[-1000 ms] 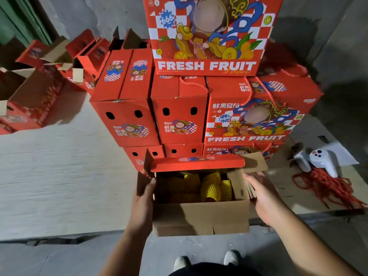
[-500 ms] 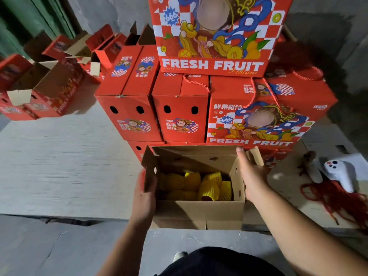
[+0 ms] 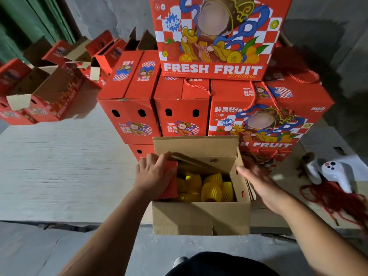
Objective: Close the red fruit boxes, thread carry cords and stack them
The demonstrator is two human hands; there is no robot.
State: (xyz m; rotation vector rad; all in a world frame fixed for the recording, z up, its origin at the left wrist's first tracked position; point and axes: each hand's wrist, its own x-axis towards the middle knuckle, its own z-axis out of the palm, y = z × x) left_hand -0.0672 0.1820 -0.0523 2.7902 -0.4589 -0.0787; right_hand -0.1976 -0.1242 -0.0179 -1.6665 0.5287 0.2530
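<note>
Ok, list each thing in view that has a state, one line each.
Open box: top open, far flap upright, fruit showing.
Left side flap: folded inward under the left hand.
Right hand: open, beside the right side flap.
Stacked boxes: closed.
Red cords: loose pile.

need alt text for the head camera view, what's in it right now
A person's left hand presses the red side flap of an open cardboard fruit box inward over yellow net-wrapped fruit, while the right hand lies open by the box's right flap. Behind it stand stacked closed red fruit boxes; a heap of red cords lies to the right.
</note>
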